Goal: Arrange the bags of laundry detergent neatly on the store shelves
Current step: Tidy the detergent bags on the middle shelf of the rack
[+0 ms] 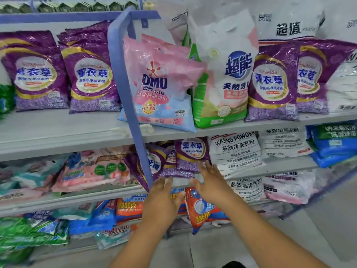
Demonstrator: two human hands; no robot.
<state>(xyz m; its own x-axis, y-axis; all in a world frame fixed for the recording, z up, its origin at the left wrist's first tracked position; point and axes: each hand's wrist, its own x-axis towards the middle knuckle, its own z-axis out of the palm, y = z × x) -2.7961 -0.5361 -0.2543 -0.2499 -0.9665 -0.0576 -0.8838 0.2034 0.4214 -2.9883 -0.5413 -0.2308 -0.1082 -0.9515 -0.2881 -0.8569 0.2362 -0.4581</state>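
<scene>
Small purple lavender detergent bags (190, 156) stand crowded on the middle shelf (96, 194), some tilted. My left hand (162, 198) reaches up with straight fingers to the bottom edge of the leaning purple bag (154, 165). My right hand (211, 180) is spread open just below and right of the upright purple bag, fingertips close to it. Neither hand grips anything. On the upper shelf (58, 130) stand larger purple bags (34, 72), a pink bag (162, 84) and a white-green bag (222, 74).
A blue metal upright (133, 105) slants across the shelves just left of my left hand. White washing-powder bags (235, 151) lie right of the purple ones, pink bags (90, 171) to the left. Orange, blue and green bags fill the lower shelf (127, 209).
</scene>
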